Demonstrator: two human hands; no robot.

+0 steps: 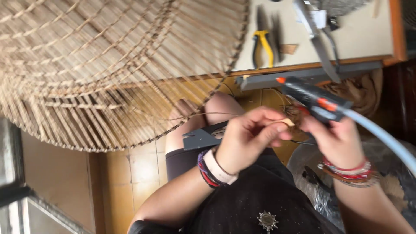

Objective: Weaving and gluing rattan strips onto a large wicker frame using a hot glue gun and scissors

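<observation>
Glue gun (313,100) is being gripped in the right hand (338,141), held over the lap, off the near edge of the tabletop (355,39). Body dark grey with orange trigger and orange nozzle tip; long axis is being angled up-left, nozzle toward the tabletop edge, pale cable trailing down-right. Small tan piece (287,122) is being pinched between left hand (251,136) fingertips, just beside the gun. Yellow-handled pliers (262,45) are lying on the tabletop. Woven cane shade (108,65) is hanging at left.

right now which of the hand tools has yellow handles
The pliers lying on the table at the top. The glue gun in the right hand is dark with orange parts instead.
</observation>
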